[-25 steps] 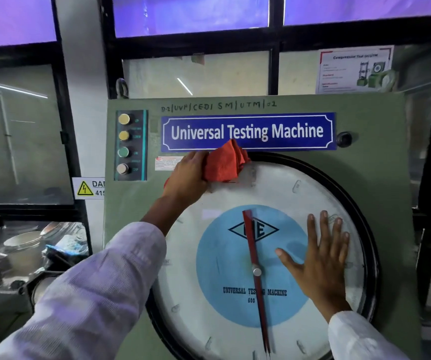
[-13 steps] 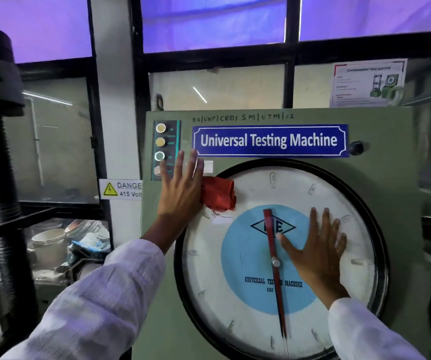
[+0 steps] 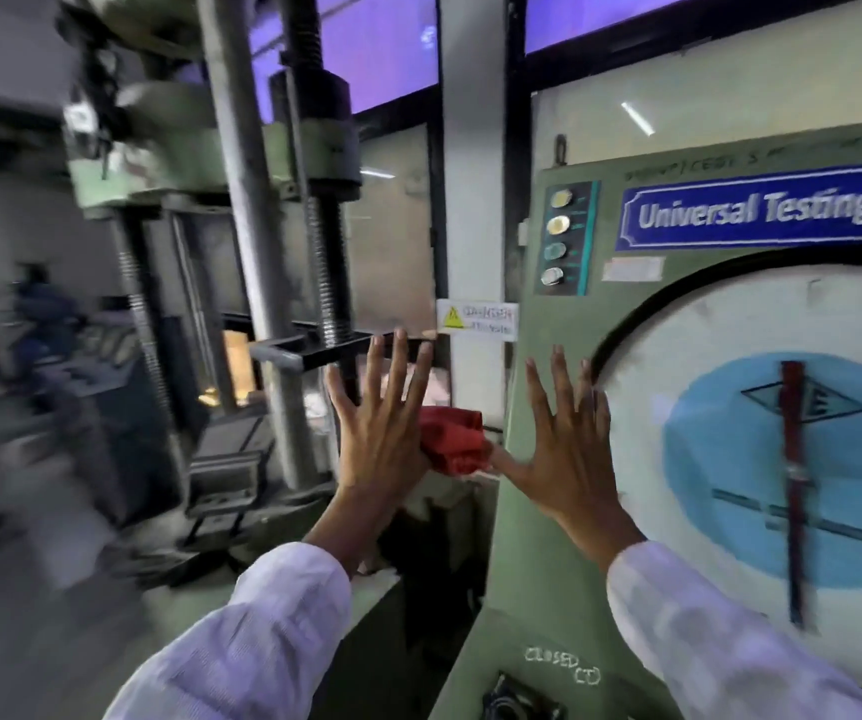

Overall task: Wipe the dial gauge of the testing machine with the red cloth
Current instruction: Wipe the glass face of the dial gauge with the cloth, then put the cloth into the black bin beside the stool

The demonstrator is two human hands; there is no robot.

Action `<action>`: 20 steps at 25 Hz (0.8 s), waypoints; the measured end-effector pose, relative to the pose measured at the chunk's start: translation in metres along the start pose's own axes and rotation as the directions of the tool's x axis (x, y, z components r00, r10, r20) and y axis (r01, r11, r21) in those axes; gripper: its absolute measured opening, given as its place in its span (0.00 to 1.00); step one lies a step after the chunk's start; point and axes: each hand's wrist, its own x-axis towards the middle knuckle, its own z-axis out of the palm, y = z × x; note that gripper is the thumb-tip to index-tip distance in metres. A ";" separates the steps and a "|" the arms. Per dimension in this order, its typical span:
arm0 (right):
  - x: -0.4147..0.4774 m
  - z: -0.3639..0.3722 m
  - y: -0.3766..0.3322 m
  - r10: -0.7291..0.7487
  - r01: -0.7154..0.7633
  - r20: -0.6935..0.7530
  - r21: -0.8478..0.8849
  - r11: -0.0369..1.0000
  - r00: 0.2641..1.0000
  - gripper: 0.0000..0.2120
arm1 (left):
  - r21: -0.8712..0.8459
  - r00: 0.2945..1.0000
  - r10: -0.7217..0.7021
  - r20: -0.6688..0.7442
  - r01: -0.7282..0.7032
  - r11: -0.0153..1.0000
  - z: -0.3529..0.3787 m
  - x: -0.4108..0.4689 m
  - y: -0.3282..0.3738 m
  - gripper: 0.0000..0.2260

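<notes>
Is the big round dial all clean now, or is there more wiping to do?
Hard to say; the picture is blurry. The dial gauge shows only partly. The red cloth is off the dial, left of the machine, against the left hand, whose fingers are spread. The right hand is open at the dial's left rim. No wiping is happening now.

Probably materials lab: testing machine [image 3: 730, 356]

A red cloth [image 3: 452, 443] is seen against a pale green cabinet [image 3: 538, 511]. The dial [image 3: 704, 345] is white with a black rim, a light blue centre disc and a dark red pointer [image 3: 792, 459]. White lettering is carried on a blue nameplate [image 3: 761, 210]. Both sleeves [image 3: 262, 631] are white.
</notes>
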 end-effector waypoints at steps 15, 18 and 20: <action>-0.058 0.108 -0.319 -0.390 0.274 0.165 0.475 0.837 0.906 0.53 | 0.496 0.913 -0.387 0.126 0.280 0.822 -0.073 -0.215 -0.277 0.49; -0.085 0.142 -0.373 -0.431 0.287 0.194 0.505 0.814 0.881 0.52 | 0.509 0.890 -0.430 0.150 0.304 0.805 -0.064 -0.257 -0.319 0.47; -0.102 0.175 -0.418 -0.477 0.319 0.204 0.518 0.794 0.855 0.52 | 0.515 0.862 -0.470 0.187 0.322 0.794 -0.050 -0.287 -0.354 0.46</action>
